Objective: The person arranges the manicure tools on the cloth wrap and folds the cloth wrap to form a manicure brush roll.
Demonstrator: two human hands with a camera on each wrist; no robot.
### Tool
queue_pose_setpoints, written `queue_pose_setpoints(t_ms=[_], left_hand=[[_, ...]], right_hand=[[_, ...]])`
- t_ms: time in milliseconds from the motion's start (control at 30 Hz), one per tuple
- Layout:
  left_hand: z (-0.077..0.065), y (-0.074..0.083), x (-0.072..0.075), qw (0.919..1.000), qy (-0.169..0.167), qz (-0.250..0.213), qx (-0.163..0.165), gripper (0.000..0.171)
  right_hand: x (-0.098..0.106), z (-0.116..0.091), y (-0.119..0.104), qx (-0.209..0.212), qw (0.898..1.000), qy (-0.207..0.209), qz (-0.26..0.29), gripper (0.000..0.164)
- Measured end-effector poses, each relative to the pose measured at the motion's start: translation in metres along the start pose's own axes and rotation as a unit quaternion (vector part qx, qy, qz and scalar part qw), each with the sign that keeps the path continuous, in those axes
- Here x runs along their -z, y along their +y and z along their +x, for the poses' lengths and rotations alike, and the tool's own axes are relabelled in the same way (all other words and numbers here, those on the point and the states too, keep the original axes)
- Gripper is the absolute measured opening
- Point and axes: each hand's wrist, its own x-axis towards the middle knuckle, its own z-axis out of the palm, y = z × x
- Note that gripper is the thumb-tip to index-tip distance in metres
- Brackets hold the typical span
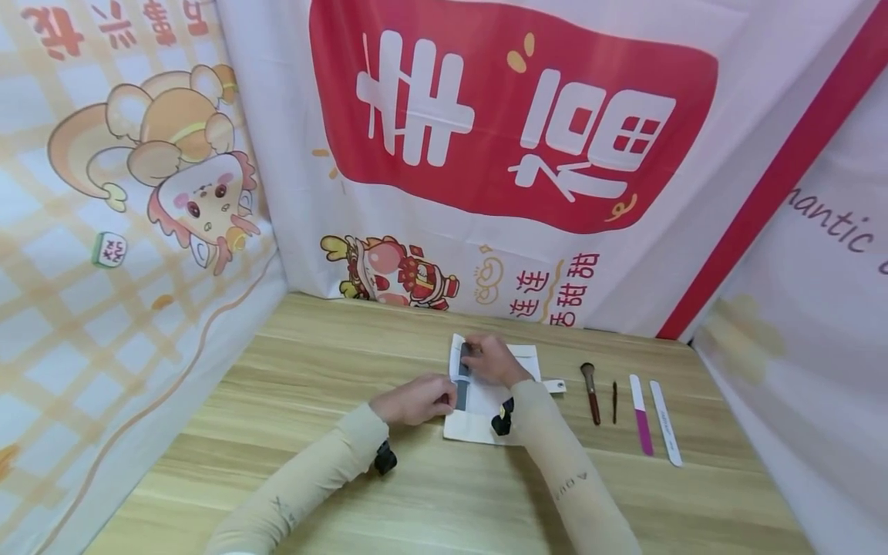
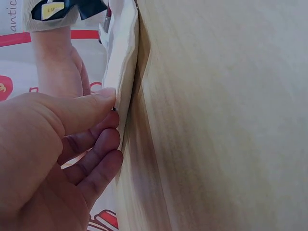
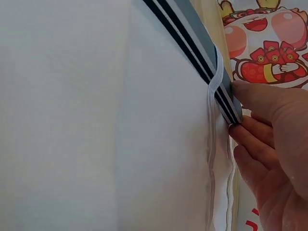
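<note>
A white fabric pouch [image 1: 489, 397] lies unfolded on the table. Along its left side runs a grey nail file [image 1: 462, 397] with black and white layers at its edge. A white elastic band [image 3: 219, 72] crosses over the file. My right hand [image 1: 494, 360] pinches the file's far end between thumb and fingers, just past the band. At the pouch's left edge, my left hand [image 1: 418, 399] pinches the border with thumb and bent fingers. A small dark bit shows between thumb and finger in the left wrist view.
Right of the pouch, a makeup brush [image 1: 590, 393], a thin dark stick [image 1: 614, 402], a white and pink nail file [image 1: 641, 416] and a white nail file [image 1: 666, 424] lie in a row. The pouch's snap strap [image 1: 553, 386] points toward them. Printed cloth walls [image 1: 291, 193] surround the wooden table.
</note>
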Motion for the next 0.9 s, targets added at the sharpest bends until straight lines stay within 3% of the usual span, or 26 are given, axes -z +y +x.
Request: queue_pose_setpoints(t_ms=[733, 900], left_hand=[[0.001, -0.002, 0.000, 0.9999, -0.004, -0.005, 0.012, 0.013], [0.005, -0.001, 0.005, 0.9993, 0.008, -0.021, 0.028, 0.008]], right_hand=[[-0.006, -0.023, -0.006, 0.030, 0.998, -0.007, -0.057, 0.050], [0.014, -0.039, -0.004, 0.028, 0.998, -0.006, -0.061, 0.054]])
